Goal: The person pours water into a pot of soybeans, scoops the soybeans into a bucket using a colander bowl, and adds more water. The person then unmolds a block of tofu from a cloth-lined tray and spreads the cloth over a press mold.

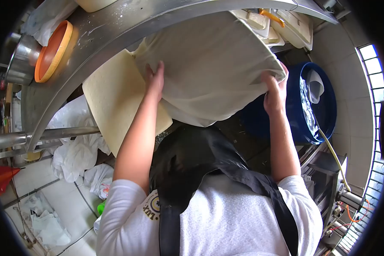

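Observation:
A large off-white cloth [209,64] spreads in front of me, from the metal table's edge toward my apron. At its right corner, my right hand [276,89] is closed, with the fabric bunched between thumb and fingers. My left hand [154,81] lies against the cloth's left side with fingers apart. Beside and partly behind my left forearm is a flat cream-coloured slab or board [115,91], tilted down from the table edge. Whatever lies under the cloth is hidden.
A curved-looking metal table [102,36] runs along the top, bearing an orange-rimmed round item [53,51]. Right of me stands a blue barrel [330,94] with water and a hose [330,149]. White tubs [300,32] sit at the back right; plastic bags [74,158] hang at left.

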Demonstrator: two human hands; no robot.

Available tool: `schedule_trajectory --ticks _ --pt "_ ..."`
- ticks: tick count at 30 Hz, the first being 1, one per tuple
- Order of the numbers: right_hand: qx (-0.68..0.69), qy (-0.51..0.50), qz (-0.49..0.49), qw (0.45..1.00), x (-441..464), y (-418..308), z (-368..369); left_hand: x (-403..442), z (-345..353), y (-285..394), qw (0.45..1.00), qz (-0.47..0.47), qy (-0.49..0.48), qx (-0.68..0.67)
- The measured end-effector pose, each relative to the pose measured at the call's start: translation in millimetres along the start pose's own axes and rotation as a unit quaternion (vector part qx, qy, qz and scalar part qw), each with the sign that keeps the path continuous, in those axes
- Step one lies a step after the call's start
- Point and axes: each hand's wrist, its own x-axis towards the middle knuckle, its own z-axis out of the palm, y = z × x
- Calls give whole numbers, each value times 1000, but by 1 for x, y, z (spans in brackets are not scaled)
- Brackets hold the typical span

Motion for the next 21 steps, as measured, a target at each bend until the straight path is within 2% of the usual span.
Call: schedule_trajectory --ticks 1,2,4,5,9,13,15,17,19,21 --pt "-1 -7 1 1000 -8 3 -4 3 7 7 979 -158 -17 -130" --pt "-7 -11 -5 1000 -20 1 -3 2 8 6 979 -157 -22 -129" --pt "-5 -10 -19 1000 -40 1 -10 6 11 -2 916 -274 -162 -243" --pt "-5 4 -20 1000 -51 -5 -12 29 11 -48 897 -271 -215 -275" --pt "-42 27 -30 998 -103 -8 -28 4 5 -43 883 -307 -249 -253" --pt "-98 87 -45 990 -170 -13 -15 2 -2 -48 855 -308 -338 -243" --pt "-93 130 -38 987 -202 -14 -3 13 -5 -58 812 -320 -401 -277" --pt "-92 160 -38 982 -231 -13 10 12 -13 -47 799 -341 -421 -260" --pt "-35 220 -24 975 -262 -13 25 11 -19 -46 788 -367 -432 -241" --pt "-38 254 -22 966 -294 -7 33 22 -14 -51 788 -418 -417 -175"
